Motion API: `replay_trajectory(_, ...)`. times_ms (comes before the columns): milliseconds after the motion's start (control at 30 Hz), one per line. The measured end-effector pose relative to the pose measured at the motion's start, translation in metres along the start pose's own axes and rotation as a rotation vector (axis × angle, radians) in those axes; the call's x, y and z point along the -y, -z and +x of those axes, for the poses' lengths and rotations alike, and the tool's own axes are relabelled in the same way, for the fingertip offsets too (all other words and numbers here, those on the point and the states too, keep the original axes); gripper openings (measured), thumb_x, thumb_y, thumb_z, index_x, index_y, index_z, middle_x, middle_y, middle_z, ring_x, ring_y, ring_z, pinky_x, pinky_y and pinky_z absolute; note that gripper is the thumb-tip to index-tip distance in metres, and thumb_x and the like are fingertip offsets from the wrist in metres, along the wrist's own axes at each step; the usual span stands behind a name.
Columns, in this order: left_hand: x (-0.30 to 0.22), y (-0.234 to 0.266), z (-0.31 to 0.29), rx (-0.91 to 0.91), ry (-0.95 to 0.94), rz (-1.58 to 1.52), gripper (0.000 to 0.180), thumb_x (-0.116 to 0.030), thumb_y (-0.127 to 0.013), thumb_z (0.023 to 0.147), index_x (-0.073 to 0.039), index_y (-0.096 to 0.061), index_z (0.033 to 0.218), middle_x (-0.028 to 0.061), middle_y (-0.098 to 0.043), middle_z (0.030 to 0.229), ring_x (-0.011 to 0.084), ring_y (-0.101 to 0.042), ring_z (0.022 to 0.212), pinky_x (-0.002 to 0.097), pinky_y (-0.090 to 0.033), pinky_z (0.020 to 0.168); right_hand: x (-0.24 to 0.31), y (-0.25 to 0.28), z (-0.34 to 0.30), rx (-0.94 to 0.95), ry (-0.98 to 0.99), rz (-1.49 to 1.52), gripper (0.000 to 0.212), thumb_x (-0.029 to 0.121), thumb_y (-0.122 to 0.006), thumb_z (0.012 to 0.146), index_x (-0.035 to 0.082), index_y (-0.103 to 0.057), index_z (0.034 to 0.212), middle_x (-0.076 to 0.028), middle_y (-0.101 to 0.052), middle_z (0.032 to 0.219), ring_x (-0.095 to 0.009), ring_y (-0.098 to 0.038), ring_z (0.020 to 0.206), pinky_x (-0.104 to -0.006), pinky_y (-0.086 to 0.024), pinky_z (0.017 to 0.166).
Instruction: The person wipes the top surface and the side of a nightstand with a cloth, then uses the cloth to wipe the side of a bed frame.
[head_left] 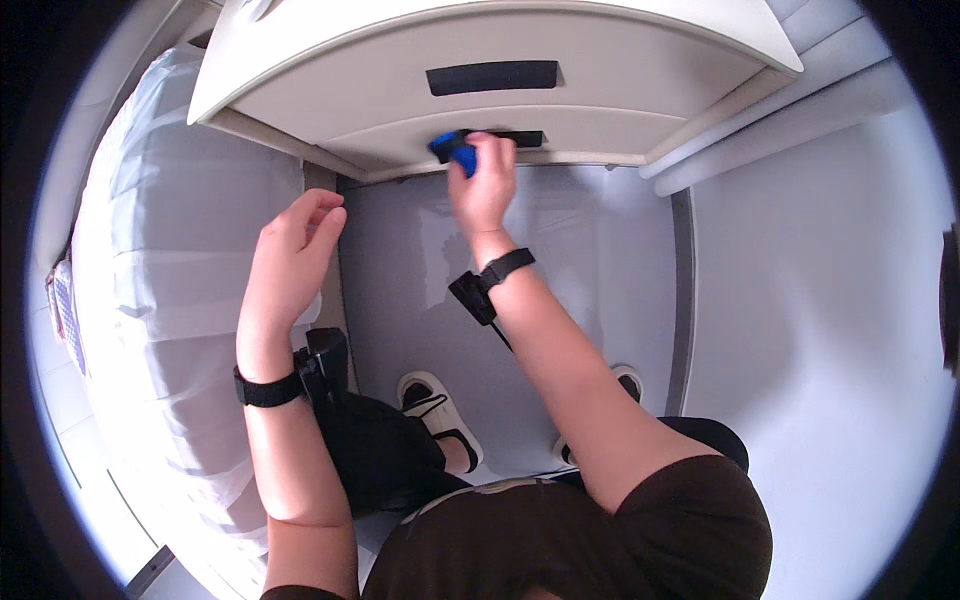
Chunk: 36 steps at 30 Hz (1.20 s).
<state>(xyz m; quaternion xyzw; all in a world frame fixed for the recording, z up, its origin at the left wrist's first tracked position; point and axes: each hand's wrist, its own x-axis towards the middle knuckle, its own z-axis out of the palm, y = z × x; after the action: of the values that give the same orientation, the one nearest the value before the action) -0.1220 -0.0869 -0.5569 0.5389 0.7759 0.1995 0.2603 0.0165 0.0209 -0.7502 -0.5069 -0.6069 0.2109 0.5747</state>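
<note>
My right hand (484,185) reaches forward to the front of a white drawer cabinet (370,85). Its fingers are closed around a small blue and black object (461,155), whose kind I cannot make out. That object is in front of the lower drawer, just left of its dark handle slot (522,139); whether it touches the drawer front cannot be told. Off to the left, beside the bed, my left hand (300,235) hovers with loosely bent fingers. The thumb stands apart from them, and nothing shows in that hand.
A second dark handle slot (492,77) marks the upper drawer. Along the left runs a bed (170,270) with a pale, wrinkled cover. Grey floor (590,270) lies between bed and white wall (800,260). My feet in light sandals (440,415) stand below. Black straps with small devices circle both wrists.
</note>
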Motion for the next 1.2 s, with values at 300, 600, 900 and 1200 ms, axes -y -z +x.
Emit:
replay_trajectory(300,0.000,0.011,-0.012,-0.041,0.007,-0.004,0.023,-0.016,-0.053,0.094,0.001,-0.059,0.108,0.0059,-0.060,0.081,0.0127,-0.055,0.074,0.0265,-0.046,0.070,-0.018,0.015,0.007,-0.088,0.149,-0.213,0.032,0.007,-0.064,0.065,0.011,-0.060,0.096,-0.012,-0.051,0.096,-0.032,-0.050,0.093,-0.0433,-0.041,0.082)
replay_trajectory(600,0.001,0.000,-0.001,-0.019,-0.017,-0.040,0.025,-0.017,-0.056,0.092,0.001,-0.060,0.109,0.0060,-0.062,0.082,0.0120,-0.055,0.072,0.0269,-0.046,0.068,-0.031,0.045,0.038,-0.307,-0.080,-0.058,0.038,0.007,-0.062,0.074,-0.001,-0.043,0.106,-0.019,-0.045,0.105,-0.039,-0.046,0.102,-0.0503,-0.038,0.088)
replay_trajectory(900,0.022,0.029,-0.017,-0.123,0.076,-0.070,0.026,-0.020,-0.052,0.095,0.002,-0.061,0.106,0.0059,-0.063,0.081,0.0129,-0.057,0.074,0.0269,-0.046,0.068,0.018,-0.034,0.011,-0.226,0.127,0.034,0.051,0.003,-0.066,0.070,0.007,-0.040,0.113,-0.020,-0.044,0.106,-0.039,-0.049,0.098,-0.0494,-0.042,0.083)
replay_trajectory(1200,0.037,0.051,-0.023,-0.224,0.249,-0.382,0.024,-0.020,-0.052,0.095,-0.001,-0.059,0.083,-0.0003,-0.054,0.070,0.0073,-0.051,0.065,0.0217,-0.044,0.062,0.059,-0.112,-0.005,-0.011,0.683,-0.132,0.023,0.011,-0.059,0.074,0.022,-0.059,0.094,0.005,-0.051,0.092,-0.014,-0.050,0.081,-0.0356,-0.035,0.076)
